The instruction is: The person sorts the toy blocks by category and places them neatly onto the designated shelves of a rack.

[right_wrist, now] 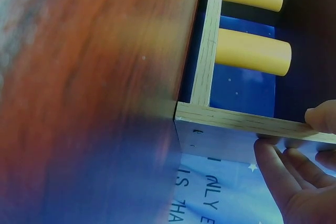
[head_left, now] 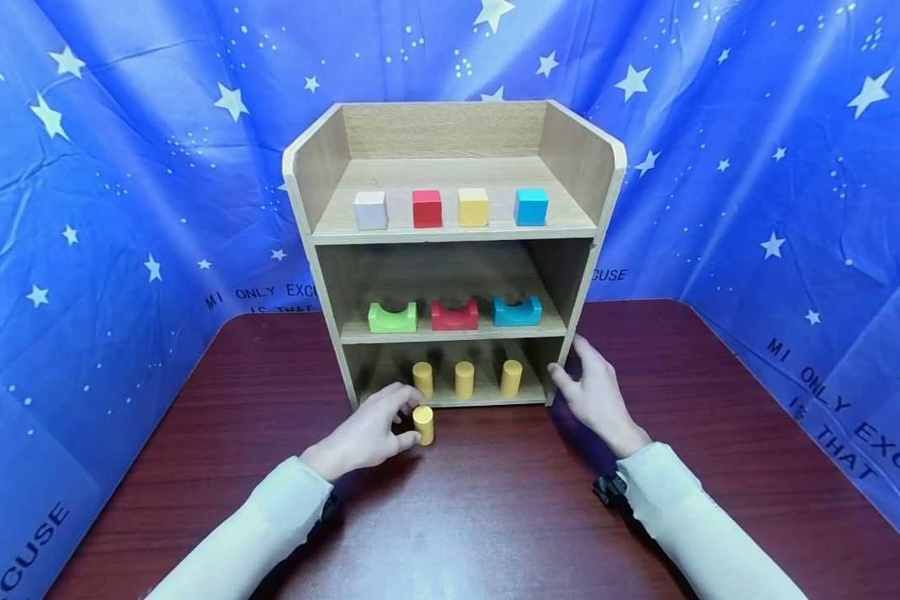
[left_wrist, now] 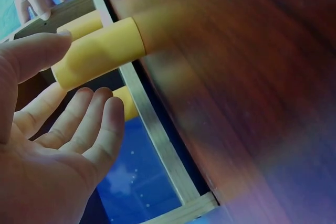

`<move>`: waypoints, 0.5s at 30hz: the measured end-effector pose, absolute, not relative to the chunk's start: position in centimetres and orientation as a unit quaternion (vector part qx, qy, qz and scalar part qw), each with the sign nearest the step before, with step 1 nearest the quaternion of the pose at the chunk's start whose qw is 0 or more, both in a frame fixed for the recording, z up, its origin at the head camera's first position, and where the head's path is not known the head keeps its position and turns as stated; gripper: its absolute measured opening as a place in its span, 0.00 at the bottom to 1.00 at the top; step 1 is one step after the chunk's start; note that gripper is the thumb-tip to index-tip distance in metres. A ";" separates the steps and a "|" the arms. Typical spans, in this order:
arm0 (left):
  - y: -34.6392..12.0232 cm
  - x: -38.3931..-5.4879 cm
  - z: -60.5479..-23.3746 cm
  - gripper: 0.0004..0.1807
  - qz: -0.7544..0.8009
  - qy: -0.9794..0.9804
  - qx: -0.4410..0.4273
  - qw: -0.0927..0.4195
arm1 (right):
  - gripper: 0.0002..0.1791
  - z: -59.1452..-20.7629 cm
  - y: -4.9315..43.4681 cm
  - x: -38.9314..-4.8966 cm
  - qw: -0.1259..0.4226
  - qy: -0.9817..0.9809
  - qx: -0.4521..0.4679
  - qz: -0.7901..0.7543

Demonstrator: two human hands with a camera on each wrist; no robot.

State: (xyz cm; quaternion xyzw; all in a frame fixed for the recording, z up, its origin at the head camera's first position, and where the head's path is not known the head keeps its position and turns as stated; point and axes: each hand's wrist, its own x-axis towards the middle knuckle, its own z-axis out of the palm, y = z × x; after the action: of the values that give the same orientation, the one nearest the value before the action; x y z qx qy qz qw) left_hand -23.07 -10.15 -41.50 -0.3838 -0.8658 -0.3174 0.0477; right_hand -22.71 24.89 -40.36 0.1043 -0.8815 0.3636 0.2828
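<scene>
On the table, just in front of the shelf's lower edge, stands a yellow cylinder block (head_left: 423,426). My left hand (head_left: 372,427) is beside it, fingers loosely spread and thumb close to its side; in the left wrist view the thumb tip overlaps the cylinder's upper end, and whether it touches cannot be told. My right hand (head_left: 597,398) holds the right side panel of the wooden shelf (head_left: 453,236), its thumb at the front edge and its fingers on the outer face, as the right wrist view shows. Three more yellow cylinders (head_left: 464,380) stand on the lowest level.
The middle level carries green (head_left: 393,319), red (head_left: 454,317) and blue (head_left: 517,312) arch blocks. White (head_left: 371,212), red (head_left: 427,210), yellow (head_left: 473,208) and blue (head_left: 531,207) cubes line the top. A blue star-patterned curtain (head_left: 142,167) surrounds the dark red table (head_left: 450,517).
</scene>
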 end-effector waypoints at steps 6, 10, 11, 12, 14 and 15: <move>-9.7 -23.1 -41.8 0.22 -0.323 -0.864 -0.384 0.043 | 0.25 -40.4 24.9 -22.7 0.283 -0.881 0.104 0.364; -9.5 -23.2 -42.0 0.22 -0.319 -0.865 -0.385 0.045 | 0.26 -40.4 24.9 -22.7 0.283 -0.881 0.105 0.364; -9.5 -23.2 -42.0 0.22 -0.317 -0.866 -0.385 0.045 | 0.26 -40.4 24.9 -22.7 0.283 -0.881 0.105 0.364; -9.4 -23.2 -42.1 0.22 -0.315 -0.867 -0.384 0.045 | 0.26 -40.4 24.9 -22.7 0.283 -0.881 0.105 0.364; -9.3 -23.2 -42.1 0.23 -0.311 -0.869 -0.382 0.046 | 0.26 -40.4 24.9 -22.7 0.282 -0.881 0.104 0.365; -9.3 -23.3 -42.1 0.23 -0.309 -0.870 -0.380 0.046 | 0.26 -40.4 24.9 -22.8 0.282 -0.882 0.103 0.364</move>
State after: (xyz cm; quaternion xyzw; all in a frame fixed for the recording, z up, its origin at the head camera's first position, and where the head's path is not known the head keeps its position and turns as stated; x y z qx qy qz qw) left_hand -23.28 -9.30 -42.11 -0.3802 -0.8704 -0.3095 0.0455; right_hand -22.75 24.95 -40.42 0.1034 -0.8818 0.3639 0.2817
